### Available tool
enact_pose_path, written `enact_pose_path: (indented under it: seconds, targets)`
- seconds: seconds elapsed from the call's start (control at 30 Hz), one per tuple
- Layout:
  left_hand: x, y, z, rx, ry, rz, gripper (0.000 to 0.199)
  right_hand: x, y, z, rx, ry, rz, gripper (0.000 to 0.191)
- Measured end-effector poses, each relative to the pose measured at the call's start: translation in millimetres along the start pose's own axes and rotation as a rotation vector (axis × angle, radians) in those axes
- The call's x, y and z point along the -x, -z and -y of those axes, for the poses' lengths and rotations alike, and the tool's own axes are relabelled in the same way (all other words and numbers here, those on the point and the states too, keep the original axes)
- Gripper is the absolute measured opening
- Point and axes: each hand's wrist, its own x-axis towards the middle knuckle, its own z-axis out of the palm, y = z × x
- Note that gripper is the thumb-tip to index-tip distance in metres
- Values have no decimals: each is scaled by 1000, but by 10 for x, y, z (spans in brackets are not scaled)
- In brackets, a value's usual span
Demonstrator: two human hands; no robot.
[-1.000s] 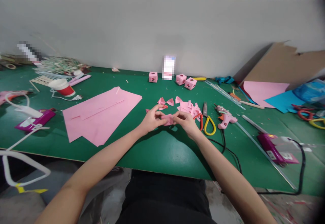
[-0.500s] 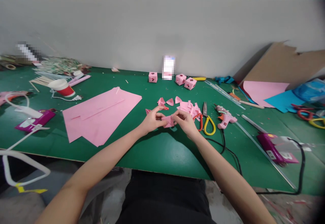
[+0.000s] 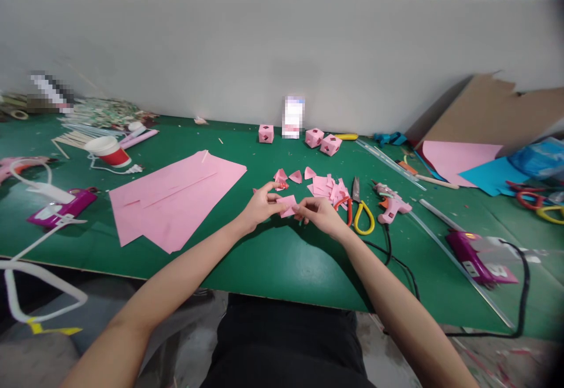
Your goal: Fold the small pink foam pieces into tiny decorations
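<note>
A small piece of pink paper [image 3: 288, 206] is pinched between my two hands, above the green table. My left hand [image 3: 263, 206] has its thumb and fingers closed on the paper's left side. On the lower right edge, the fingertips of my right hand [image 3: 321, 215] grip the same piece. Just beyond my hands lie several folded pink paper pieces [image 3: 295, 176]. A pile of pink paper strips [image 3: 329, 189] is right behind my right hand, beside scissors [image 3: 363, 218] with yellow and red handles.
Pink paper sheets [image 3: 176, 212] lie to the left. A pink glue gun [image 3: 393, 205] with a black cord rests at right, near a purple power strip [image 3: 476, 257]. Pink paper cubes [image 3: 266, 134] and a propped phone [image 3: 293, 118] stand along the wall. A paper cup [image 3: 112, 154] leans at left.
The pink paper piece has been turned and raised slightly, showing a flatter face. My right hand has moved a little down along its edge.
</note>
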Motion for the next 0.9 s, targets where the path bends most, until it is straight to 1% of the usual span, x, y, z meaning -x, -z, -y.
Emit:
enact_pose_path:
  seconds: [0.13, 0.2, 0.37, 0.47, 0.67, 0.9]
  targets:
    - [-8, 5, -17, -18, -6, -24, 56, -2, 10, 8, -13, -29, 19, 43]
    - [-7, 9, -31, -25, -7, -32, 55, -2, 23, 8, -3, -32, 3, 42]
    - [3, 3, -53, -40, -1, -27, 54, -1, 49, -12, 53, -21, -30, 25]
    - [4, -2, -53, -40, 2, -31, 54, 0, 49, -18, 65, -18, -41, 20]
    - [-6, 3, -32, -14, -14, -25, 54, -6, 41, -20, 81, 5, -59, 19]
    - [-2, 8, -32, 5, -20, -37, 52, -8, 25, -12, -8, -21, -20, 23]
